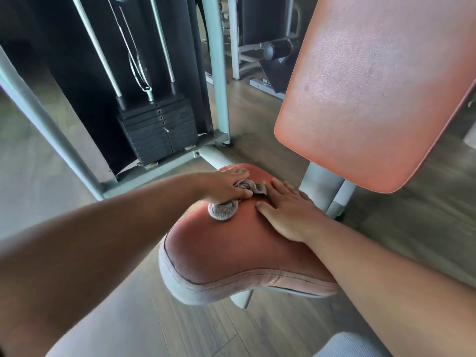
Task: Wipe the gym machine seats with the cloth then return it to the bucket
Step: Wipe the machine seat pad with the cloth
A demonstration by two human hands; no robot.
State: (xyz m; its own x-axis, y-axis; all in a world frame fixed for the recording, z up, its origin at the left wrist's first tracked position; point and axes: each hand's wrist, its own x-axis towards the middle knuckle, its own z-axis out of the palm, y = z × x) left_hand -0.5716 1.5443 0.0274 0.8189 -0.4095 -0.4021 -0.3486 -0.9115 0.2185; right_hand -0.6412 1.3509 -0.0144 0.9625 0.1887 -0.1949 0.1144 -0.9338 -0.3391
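Observation:
A worn orange-red padded seat (226, 256) of a gym machine fills the middle of the view. My left hand (224, 185) presses a bunched grey cloth (222, 210) onto the far part of the seat, fingers closed over it. Part of the cloth pokes out beyond the fingers toward the backrest. My right hand (286, 210) lies flat on the seat just right of the cloth, fingers spread, holding nothing. The orange backrest pad (373, 94) rises at the upper right. No bucket is in view.
A black weight stack (159, 132) with steel guide rods stands in a grey frame (219, 73) at the left rear. Grey support posts (324, 186) sit under the backrest. Wooden floor (201, 328) lies all around; another machine (265, 47) stands behind.

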